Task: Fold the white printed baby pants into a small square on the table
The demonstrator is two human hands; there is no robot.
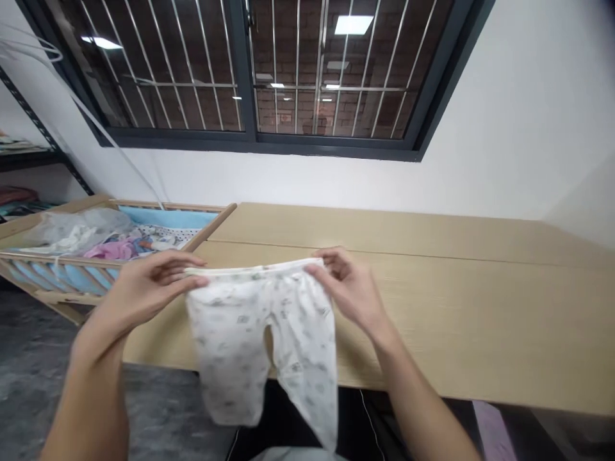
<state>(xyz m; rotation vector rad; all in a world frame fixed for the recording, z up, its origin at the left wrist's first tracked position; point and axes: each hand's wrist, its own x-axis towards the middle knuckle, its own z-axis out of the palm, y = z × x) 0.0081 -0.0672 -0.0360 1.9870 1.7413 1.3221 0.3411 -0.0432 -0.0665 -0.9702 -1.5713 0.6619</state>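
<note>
A pair of small white baby trousers (262,339) with a faint grey print hangs in front of me, over the near edge of a light wooden table (456,307). My left hand (148,288) pinches the left end of the waistband. At the right end of the waistband, my right hand (348,288) pinches it too. The waistband is stretched flat between both hands and the two legs dangle below the table edge.
A wooden cot (96,253) with blue lining stands to the left, against the table, holding several folded baby clothes and a clear plastic bag. A barred window runs along the white wall behind. Dark shelving stands at far left. Grey floor lies below.
</note>
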